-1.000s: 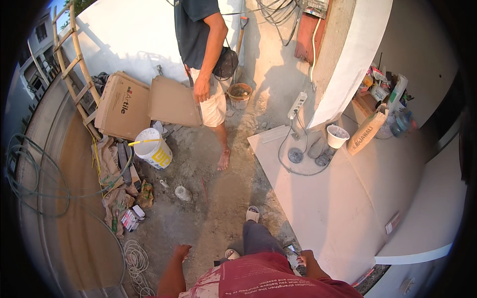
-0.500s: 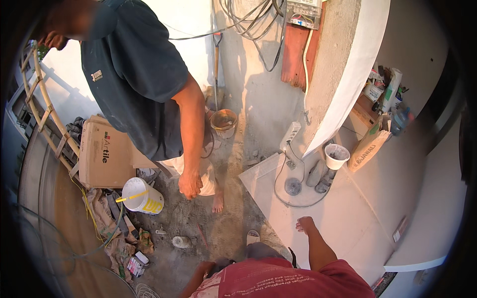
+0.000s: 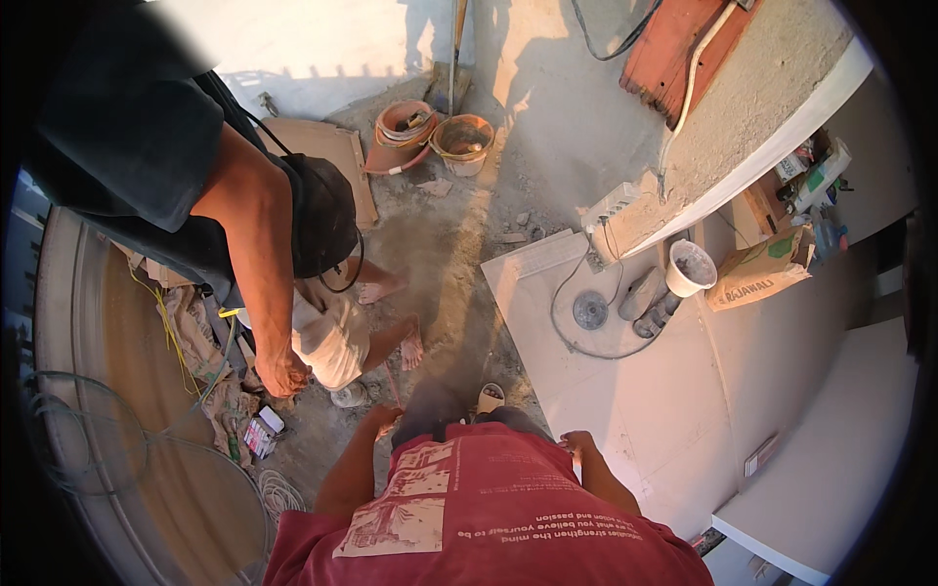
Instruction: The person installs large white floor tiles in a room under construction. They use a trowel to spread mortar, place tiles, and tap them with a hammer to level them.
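- Shows no handling of any object; judging by layout alone, has pale flooring (image 3: 645, 391) already in place on the right and rough, dusty ground (image 3: 440, 234) on the left. Cannot judge how much remains.
- Holds the left hand (image 3: 384, 421) low, beside the left thigh, with fingers seemingly bent; cannot tell exactly how far open, or whether gripping something small.
- Holds the right hand (image 3: 578, 443) low, near the flooring's left edge, with fingers mostly hidden; cannot tell opening or contents.
- Locate the flooring beside the right hand, extending rightward. Looks flat, smooth, pale beige, crossed by thin seams.
- Locate the cylindrical container (image 3: 349, 395) on the ground ahead of the left hand, partly hidden by another person's shorts (image 3: 330, 337). Looks greyish; too small to read further.
- Find on the flooring: a round grey disc (image 3: 590, 310), a dark cord (image 3: 557, 322) curving around, and, just beside a white bucket (image 3: 692, 269), dusty shoes (image 3: 645, 293).
- Find another person's hand (image 3: 281, 372) at left, apart from the left hand.
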`<state>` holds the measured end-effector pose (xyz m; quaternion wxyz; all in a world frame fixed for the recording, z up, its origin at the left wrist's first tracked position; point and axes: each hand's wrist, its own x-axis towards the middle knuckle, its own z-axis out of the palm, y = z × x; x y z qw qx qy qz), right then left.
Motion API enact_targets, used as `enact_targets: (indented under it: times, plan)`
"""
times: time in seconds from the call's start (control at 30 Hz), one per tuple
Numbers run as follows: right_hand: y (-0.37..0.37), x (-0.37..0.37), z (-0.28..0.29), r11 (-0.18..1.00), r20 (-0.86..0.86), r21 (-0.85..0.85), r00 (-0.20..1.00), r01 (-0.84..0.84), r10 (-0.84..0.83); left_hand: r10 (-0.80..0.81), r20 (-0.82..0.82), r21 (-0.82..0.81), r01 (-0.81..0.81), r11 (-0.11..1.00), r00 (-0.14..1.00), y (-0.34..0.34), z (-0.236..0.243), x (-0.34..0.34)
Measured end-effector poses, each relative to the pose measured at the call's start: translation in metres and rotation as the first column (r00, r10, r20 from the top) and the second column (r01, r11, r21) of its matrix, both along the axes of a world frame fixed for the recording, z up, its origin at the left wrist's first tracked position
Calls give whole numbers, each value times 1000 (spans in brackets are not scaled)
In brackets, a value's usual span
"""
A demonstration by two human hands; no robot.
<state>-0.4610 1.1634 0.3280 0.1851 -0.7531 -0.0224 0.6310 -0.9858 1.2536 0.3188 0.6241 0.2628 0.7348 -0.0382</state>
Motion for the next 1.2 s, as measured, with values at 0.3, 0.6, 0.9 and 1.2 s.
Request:
enact_targets:
  times: [0.3, 0.6, 0.9, 1.2]
  plan:
    - [73, 7, -49, 922, -68, -183, 940, -340, 334, 260, 171, -106, -244, 964, 950, 35, 27, 16]
    - [421, -61, 6, 859, 103, 163, 875, -484, 474, 175, 129, 324, -209, 923, 976, 160, 68, 26]
    - [656, -164, 23, 620, 221, 234, 662, -749, 716, 556, -9, 265, -534, 803, 831, 172, 84, -29]
    - [881, -258, -58, 155, 461, 108, 188, -982, 868, 800, -293, 28, -832, 554, 523, 142, 48, 14]
